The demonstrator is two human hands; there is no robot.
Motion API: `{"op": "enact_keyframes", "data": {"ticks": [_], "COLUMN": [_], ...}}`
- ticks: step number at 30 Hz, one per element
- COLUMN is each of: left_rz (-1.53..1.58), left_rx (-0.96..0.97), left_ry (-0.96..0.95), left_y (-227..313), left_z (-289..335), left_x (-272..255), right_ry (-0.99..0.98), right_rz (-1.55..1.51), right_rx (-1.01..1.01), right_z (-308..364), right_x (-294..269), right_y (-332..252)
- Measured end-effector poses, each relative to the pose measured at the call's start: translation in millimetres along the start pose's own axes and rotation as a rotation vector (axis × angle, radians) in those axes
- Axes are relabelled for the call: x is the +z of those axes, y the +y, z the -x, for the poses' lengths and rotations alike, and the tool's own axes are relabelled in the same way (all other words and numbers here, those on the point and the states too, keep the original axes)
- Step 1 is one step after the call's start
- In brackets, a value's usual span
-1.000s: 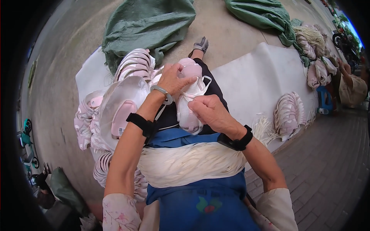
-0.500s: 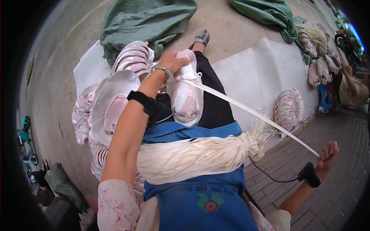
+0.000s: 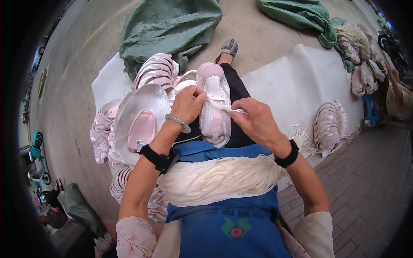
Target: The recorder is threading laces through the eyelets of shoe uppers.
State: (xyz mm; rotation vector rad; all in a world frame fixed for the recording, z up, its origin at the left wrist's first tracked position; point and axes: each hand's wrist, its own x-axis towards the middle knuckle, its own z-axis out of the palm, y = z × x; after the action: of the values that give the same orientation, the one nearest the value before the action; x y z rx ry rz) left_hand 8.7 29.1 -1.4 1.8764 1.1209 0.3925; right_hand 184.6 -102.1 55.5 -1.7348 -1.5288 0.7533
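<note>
A pink and white shoe upper lies lengthwise on my dark trousers, its toe end toward me. A flat white shoelace crosses it near the lacing holes. At the upper's left side, my left hand is closed, fingertips pinched on the lace. My right hand pinches the lace just right of the upper, thumb and forefinger together; a short white end sticks out there. Across my lap, over the blue apron, lies a thick bundle of cream laces.
To the left stand a white bowl-shaped container with a pink insole-shaped piece in it and stacked pink uppers. More uppers lie on a white sheet to the right. Green sacks lie ahead; a blue stool stands far right.
My right hand has come in from far right, where it held the lace stretched out, to the upper. My left hand has moved from the upper's far end down to the lacing.
</note>
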Motion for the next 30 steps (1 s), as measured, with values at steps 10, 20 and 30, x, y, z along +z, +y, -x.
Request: {"op": "enact_keyframes", "data": {"ticks": [10,20,30], "left_rz": [-0.280,0.630,0.335], "left_rx": [0.151,-0.335,-0.105], "left_ry": [0.059,-0.474,-0.236], "left_y": [-1,-8,-4], "left_z": [-7,-7,10], "left_x": [0,-21,-4], "right_ry": [0.001,-0.109,-0.395], "right_rz": [0.251,0.078,0.040], "right_rx": [0.009,-0.010,-0.190], "right_z": [-21,-14,5], "right_x": [50,75,64], "right_y": [1,-7,-13]}}
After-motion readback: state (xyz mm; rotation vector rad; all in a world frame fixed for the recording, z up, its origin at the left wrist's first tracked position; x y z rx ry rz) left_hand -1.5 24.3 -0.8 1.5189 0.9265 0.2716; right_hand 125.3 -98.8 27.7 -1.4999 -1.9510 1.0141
